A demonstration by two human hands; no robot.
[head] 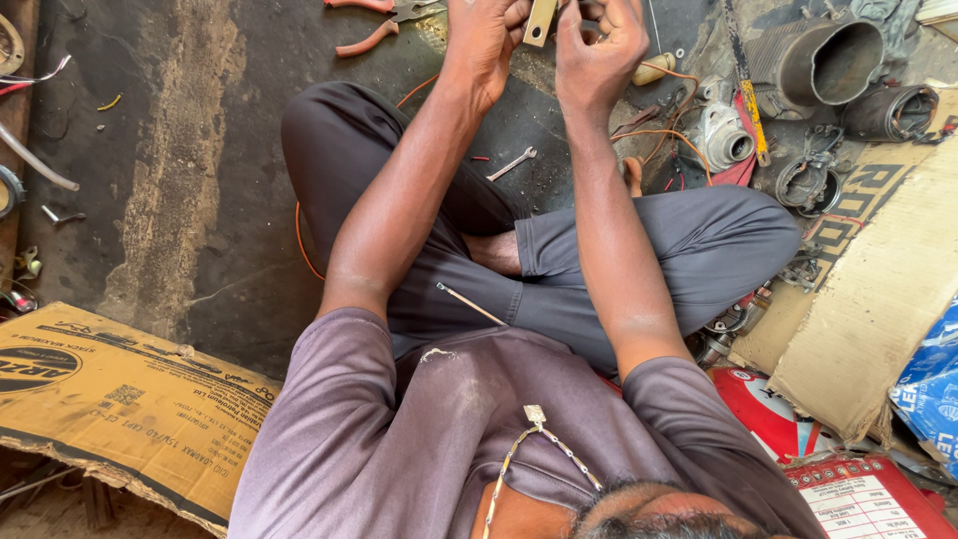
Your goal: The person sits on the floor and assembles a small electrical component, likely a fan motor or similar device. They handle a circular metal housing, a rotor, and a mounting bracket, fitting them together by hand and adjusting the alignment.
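Person was sitting cross-legged on a dark, stained floor (180, 180), both arms stretched out toward the top edge of the view. The left hand (486, 35) and the right hand (599, 45) were both curled around a small flat metal strip (540, 20) — pale brass-ish colour, standing roughly upright between them. Left fingers were closed against one side of the strip, right fingers bent in tight on the other side. Whether the right hand also pinched something smaller I couldn't tell, the fingertips ran out of the frame.

Everything else, placed off that strip:
- Orange-handled pliers (384, 20) lay just to its left on the floor, near the left hand.
- A small open-ended spanner (514, 163) sat well below it, between the two forearms, near the knee.
- Thin orange wire (669, 135) looped off to its lower right, past the right wrist.
- Further right was a heap of engine bits — a finned grey cylinder (818, 60), a darker round part (891, 110) beside that, and a yellow-handled tool (753, 115) lying across the pile.
- Far lower left, a flattened cardboard box (120, 399); far lower right, more cardboard (878, 309) and a red tin (798, 419).

A thin metal rod (471, 304) rested on the person's lap, well below the strip.
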